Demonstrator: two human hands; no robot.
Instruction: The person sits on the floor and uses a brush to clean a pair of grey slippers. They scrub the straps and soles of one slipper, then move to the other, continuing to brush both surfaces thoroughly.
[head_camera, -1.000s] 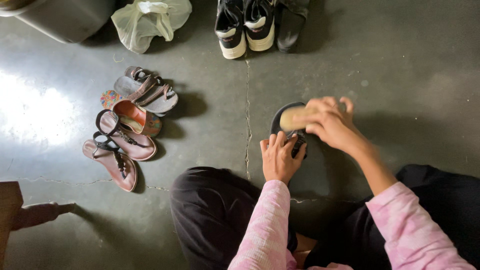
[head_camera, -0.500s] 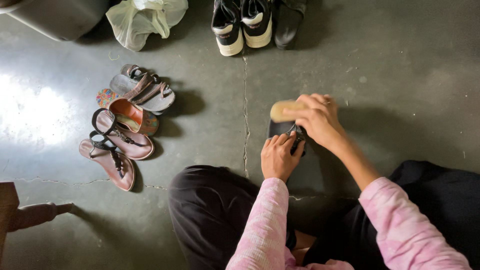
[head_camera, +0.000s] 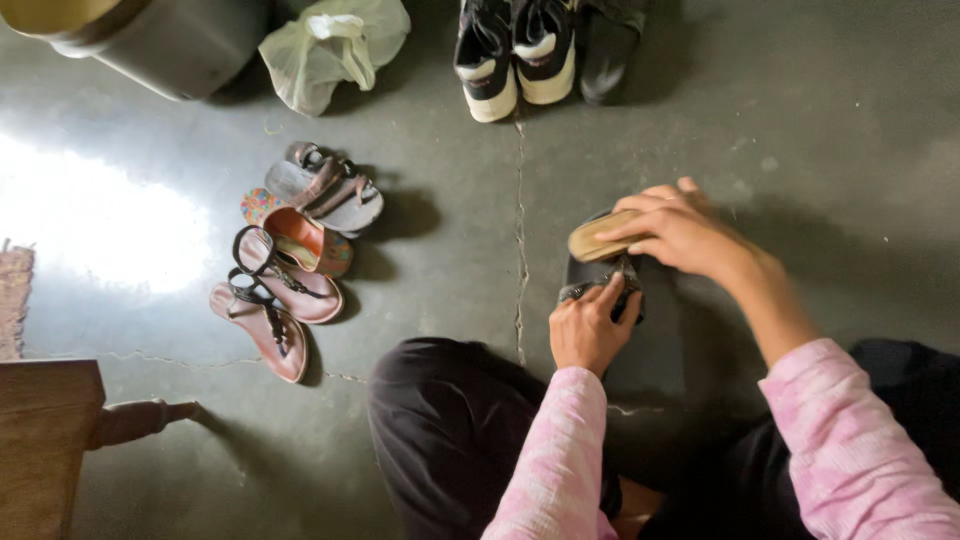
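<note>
The black sandal (head_camera: 600, 280) lies on the dark floor (head_camera: 800, 130) just ahead of my knees, at about one o'clock. My left hand (head_camera: 590, 325) presses down on its strap, fingers curled over it. My right hand (head_camera: 680, 228) grasps a tan brush (head_camera: 597, 240), laid across the sandal's toe end. Out at ten o'clock sit heaped sandals (head_camera: 295, 250); at twelve, black-and-white sneakers (head_camera: 515, 50); at eleven, a pale plastic bag (head_camera: 335, 45).
</note>
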